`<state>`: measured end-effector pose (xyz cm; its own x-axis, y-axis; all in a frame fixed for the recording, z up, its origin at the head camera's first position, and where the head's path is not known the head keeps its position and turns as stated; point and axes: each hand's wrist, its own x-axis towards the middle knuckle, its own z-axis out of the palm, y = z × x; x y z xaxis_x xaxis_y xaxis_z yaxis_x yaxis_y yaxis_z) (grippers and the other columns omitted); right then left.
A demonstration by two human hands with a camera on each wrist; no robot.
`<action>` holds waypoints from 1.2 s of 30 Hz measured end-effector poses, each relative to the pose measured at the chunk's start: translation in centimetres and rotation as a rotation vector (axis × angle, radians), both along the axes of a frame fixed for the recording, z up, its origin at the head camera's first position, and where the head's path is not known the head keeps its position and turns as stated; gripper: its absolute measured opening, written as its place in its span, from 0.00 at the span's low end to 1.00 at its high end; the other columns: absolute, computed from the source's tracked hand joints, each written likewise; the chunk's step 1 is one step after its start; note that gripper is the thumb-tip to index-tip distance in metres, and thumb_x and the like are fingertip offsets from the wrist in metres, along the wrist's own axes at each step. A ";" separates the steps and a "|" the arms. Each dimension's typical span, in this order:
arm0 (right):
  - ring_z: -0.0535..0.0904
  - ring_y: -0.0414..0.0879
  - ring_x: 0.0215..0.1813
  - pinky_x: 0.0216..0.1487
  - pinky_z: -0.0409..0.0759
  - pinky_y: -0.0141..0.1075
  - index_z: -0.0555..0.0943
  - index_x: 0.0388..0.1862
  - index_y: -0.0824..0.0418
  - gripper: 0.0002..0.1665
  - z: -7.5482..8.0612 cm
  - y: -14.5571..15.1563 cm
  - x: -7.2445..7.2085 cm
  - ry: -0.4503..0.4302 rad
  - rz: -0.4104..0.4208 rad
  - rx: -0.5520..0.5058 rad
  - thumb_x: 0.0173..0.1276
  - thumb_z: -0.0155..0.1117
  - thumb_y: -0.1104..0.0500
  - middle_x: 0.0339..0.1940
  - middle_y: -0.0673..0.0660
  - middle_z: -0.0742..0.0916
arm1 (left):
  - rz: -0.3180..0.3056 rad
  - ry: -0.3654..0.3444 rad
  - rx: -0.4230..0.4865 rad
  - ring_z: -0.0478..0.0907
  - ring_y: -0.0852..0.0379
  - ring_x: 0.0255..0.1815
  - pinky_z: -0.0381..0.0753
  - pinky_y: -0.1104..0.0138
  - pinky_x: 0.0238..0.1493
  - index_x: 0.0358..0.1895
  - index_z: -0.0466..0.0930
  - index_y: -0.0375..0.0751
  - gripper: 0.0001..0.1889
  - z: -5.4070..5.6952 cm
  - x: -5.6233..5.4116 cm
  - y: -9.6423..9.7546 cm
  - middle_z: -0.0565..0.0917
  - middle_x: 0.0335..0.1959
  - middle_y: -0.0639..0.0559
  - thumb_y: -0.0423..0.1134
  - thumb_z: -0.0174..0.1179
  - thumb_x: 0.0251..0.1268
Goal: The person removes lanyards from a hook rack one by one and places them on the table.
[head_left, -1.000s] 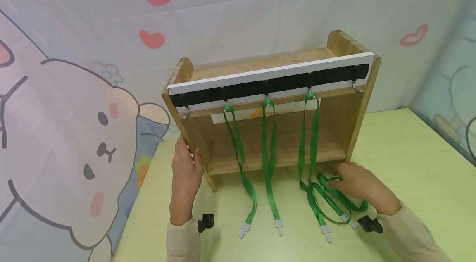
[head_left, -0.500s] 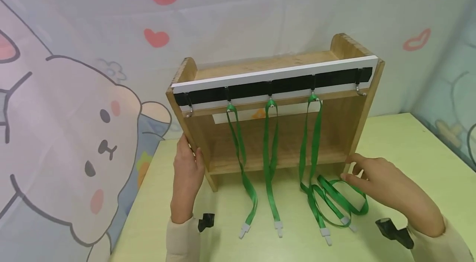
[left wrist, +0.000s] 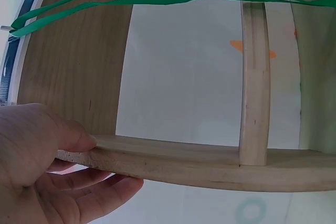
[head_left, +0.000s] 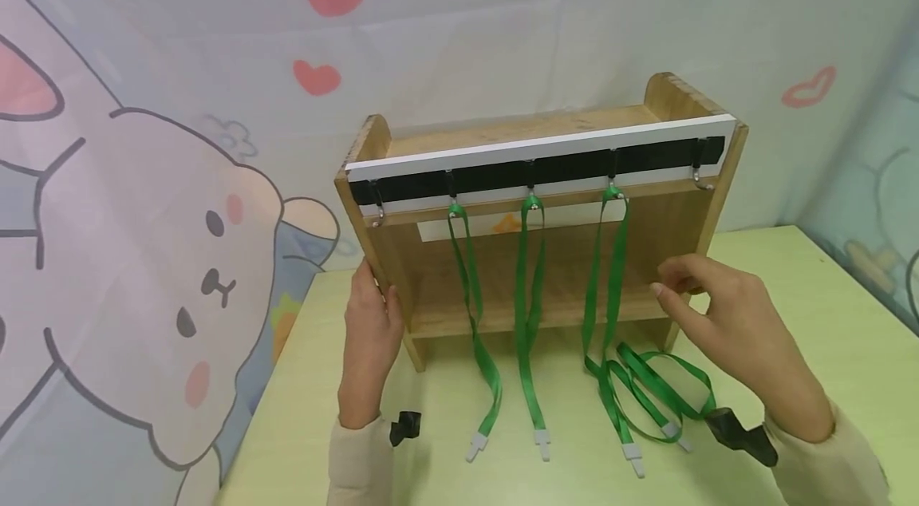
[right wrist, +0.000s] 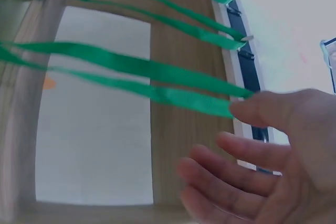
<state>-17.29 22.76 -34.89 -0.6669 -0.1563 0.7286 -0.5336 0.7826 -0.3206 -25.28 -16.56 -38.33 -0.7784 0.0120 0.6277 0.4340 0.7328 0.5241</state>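
Note:
A wooden shelf (head_left: 517,123) stands on the table, with a hook strip (head_left: 567,168) across its upper front. My left hand (head_left: 369,346) grips its left side panel (left wrist: 173,158), thumb inside and fingers outside. Green lanyards hang from the three middle hooks: a left one (head_left: 487,370), a middle one (head_left: 525,354) and a right one (head_left: 616,274). Another green lanyard (head_left: 656,383) lies looped on the table below the right one. My right hand (head_left: 747,330) is raised before the shelf's right side, fingers loosely bent, holding nothing; its thumb overlaps a hanging lanyard (right wrist: 184,98) in the right wrist view.
The leftmost hook (head_left: 376,211) and the rightmost hook (head_left: 700,177) carry no lanyard. White clips (head_left: 633,454) at the lanyard ends rest on the pale table (head_left: 560,482). Behind the shelf hangs a cartoon-printed cloth (head_left: 502,51).
My right hand has left the looped lanyard on the table and risen toward the shelf's right side. The left hand keeps its grip. The view has shifted slightly.

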 end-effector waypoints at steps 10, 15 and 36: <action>0.75 0.24 0.39 0.42 0.71 0.20 0.78 0.47 0.73 0.12 0.9 -3.7 -1.1 0.062 -0.116 -0.457 0.66 0.67 0.71 0.39 0.62 0.85 | -0.004 0.005 0.006 0.76 0.28 0.57 0.82 0.43 0.49 0.72 0.55 0.19 0.28 -0.3 -0.1 0.0 0.70 0.60 0.23 0.24 0.54 0.73; 0.76 0.29 0.41 0.43 0.74 0.22 0.76 0.50 0.73 0.15 1.0 -5.1 -1.9 0.025 -0.118 -0.528 0.69 0.67 0.67 0.43 0.63 0.84 | -0.007 0.013 0.002 0.78 0.30 0.54 0.84 0.44 0.44 0.71 0.56 0.19 0.28 -0.4 -0.1 0.0 0.71 0.59 0.23 0.23 0.53 0.73; 0.79 0.51 0.29 0.32 0.69 0.20 0.78 0.37 0.71 0.09 1.0 -8.4 -4.5 0.042 -0.167 -0.521 0.66 0.70 0.67 0.27 0.65 0.85 | -0.024 0.004 0.014 0.77 0.30 0.56 0.85 0.45 0.45 0.73 0.54 0.20 0.29 -0.3 -0.3 -0.2 0.70 0.61 0.24 0.24 0.53 0.74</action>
